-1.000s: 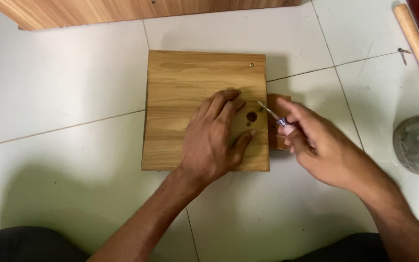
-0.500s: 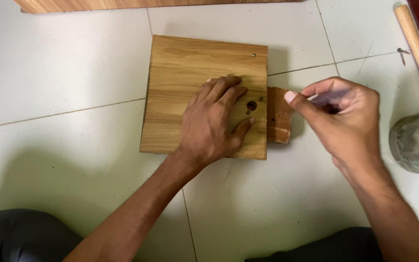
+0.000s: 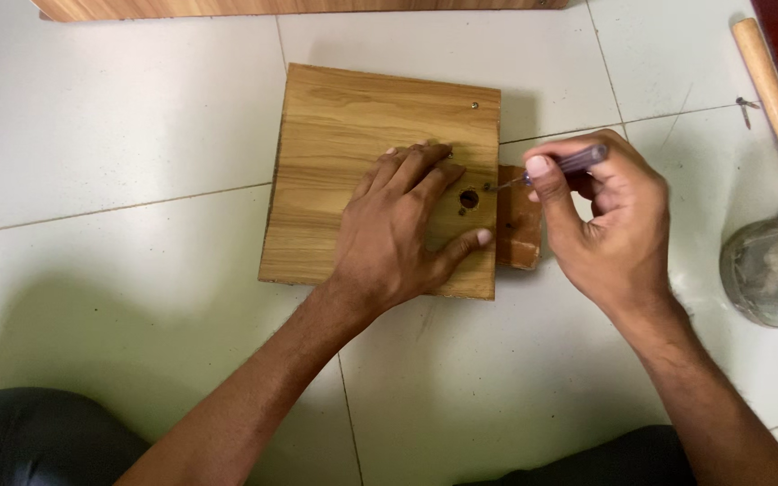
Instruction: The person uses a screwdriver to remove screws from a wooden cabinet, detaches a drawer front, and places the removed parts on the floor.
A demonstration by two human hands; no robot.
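Note:
A square wooden board lies flat on the white tiled floor. My left hand presses down on it, fingers spread beside a round hole. A small reddish-brown wooden block sticks out from under the board's right edge. My right hand grips a small screwdriver with a clear purple handle. Its metal tip touches the board just right of the hole, near the edge. A small screw head sits near the board's top right corner.
A hammer with a pale wooden handle and a grey head lies at the right. A loose nail rests on the tile beside the handle. A long wooden plank runs along the top edge.
My right hand turned the screwdriver around and brought its tip down onto the board beside the hole. My left hand stayed pressed on the board.

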